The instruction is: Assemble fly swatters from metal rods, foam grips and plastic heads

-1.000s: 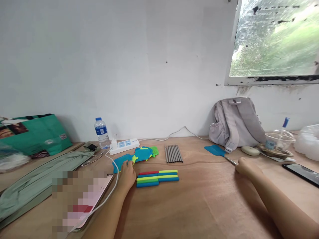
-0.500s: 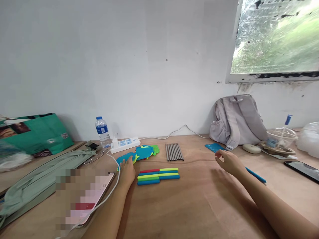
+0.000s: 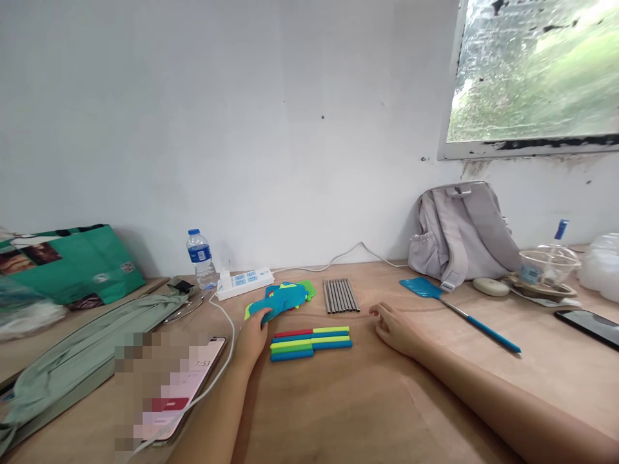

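Observation:
On the right lies an assembled fly swatter (image 3: 483, 327) with a blue mesh head, a metal rod and a blue handle. My left hand (image 3: 255, 335) is closed on the near edge of a blue fly swatter head (image 3: 267, 308), over the pile of blue, yellow and green swatter heads (image 3: 290, 295). My right hand (image 3: 393, 327) rests low over the table with loosely curled fingers, holding nothing. To its left, several metal rods (image 3: 341, 296) lie side by side. Nearer me, red, yellow, green and blue handles (image 3: 312, 343) lie in two columns.
A white power strip (image 3: 245, 282) and a water bottle (image 3: 201, 259) stand at the back left. A phone (image 3: 193, 380) with a white cable lies beside my left forearm. At the back right are a grey backpack (image 3: 459, 235), a plastic cup (image 3: 549, 267) and another phone (image 3: 590, 327).
My right hand has moved left, away from the assembled swatter, towards the metal rods. My left hand has taken hold of a blue swatter head and shifted it slightly right.

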`<state>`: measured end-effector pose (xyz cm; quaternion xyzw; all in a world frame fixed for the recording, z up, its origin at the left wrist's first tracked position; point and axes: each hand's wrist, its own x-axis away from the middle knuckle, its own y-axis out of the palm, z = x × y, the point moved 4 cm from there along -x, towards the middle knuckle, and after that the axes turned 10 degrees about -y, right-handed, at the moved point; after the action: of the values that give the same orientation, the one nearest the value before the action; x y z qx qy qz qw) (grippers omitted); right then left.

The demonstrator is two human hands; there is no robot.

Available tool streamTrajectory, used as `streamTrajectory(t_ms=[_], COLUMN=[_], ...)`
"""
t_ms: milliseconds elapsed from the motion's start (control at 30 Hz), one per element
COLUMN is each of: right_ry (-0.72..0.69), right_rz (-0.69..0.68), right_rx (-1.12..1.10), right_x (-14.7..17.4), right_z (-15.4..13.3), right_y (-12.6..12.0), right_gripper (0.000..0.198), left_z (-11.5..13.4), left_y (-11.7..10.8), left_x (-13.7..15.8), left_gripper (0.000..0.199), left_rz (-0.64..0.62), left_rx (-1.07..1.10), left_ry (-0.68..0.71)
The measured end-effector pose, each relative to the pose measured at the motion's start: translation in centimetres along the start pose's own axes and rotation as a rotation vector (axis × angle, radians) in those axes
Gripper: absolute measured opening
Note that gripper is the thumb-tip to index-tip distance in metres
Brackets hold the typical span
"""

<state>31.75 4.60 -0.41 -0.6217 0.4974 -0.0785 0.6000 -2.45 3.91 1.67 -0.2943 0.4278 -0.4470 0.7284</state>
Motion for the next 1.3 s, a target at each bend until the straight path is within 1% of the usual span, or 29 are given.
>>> streamTrajectory(t_ms=[167,300,433,567,700,800,967,1033,1100,1133,1167,1200,1233,1300], right_ry=[0.034,0.011,0.008,0.065,0.172,0.236,0.356,0.412,0.440,0.442,0.439,0.432,0.423,0.406], right_rz=[0.024,-0.003,-0.019,0.011,0.080,0.145,0.298,0.373,0.439,0.466,0.486,0.499,0.505,0.503], right_rx=[-0.016,-0.060,-0.103,-0.102,-0.109,-0.163,-0.350,-0.452,-0.572,-0.635,-0.697,-0.756,-0.810,-0.898], right_x=[-2.6,-4.1,-4.4,-4.2,-3.8,-3.2,-2.1,-1.6,-1.1,-0.8,-0.5,-0.1,0.3,1.1], right_z=[0.9,0.8,0.7,1.3,2.6,3.4,4.9,5.5,5.7,5.7,5.5,5.2,4.8,3.9], right_y=[1.7,2.1,2.0,2.2,2.4,2.1,1.0,0.5,0.1,-0.1,-0.3,-0.5,-0.7,-1.1], right_gripper=[0.032,0.028,0.018,0.006,0.009,0.008,0.007,0.013,0.021,0.026,0.031,0.035,0.038,0.042], left_z=[0.3,0.4,0.8,1.2,0.8,0.6,0.5,0.6,0.9,1.0,1.2,1.4,1.8,2.8], left_y=[-0.4,-0.2,0.2,0.3,0.3,0.3,-0.1,-0.7,-1.5,-2.0,-2.4,-2.7,-2.8,-2.7], left_x=[0.2,0.3,0.4,0.5,0.3,0.1,0.0,0.2,0.6,0.8,1.1,1.4,1.7,2.1], left_gripper=[0.028,0.030,0.039,0.043,0.045,0.041,0.031,0.030,0.029,0.029,0.029,0.030,0.031,0.033], left_rz=[-0.012,-0.015,-0.003,0.014,0.036,0.062,0.125,0.168,0.232,0.272,0.303,0.315,0.301,0.209], left_rx=[0.073,0.116,0.146,0.166,0.184,0.204,0.258,0.282,0.294,0.328,0.406,0.532,0.704,1.091], left_ry=[0.000,-0.009,0.019,0.051,0.060,0.061,0.050,0.035,0.005,-0.027,-0.062,-0.096,-0.122,-0.149])
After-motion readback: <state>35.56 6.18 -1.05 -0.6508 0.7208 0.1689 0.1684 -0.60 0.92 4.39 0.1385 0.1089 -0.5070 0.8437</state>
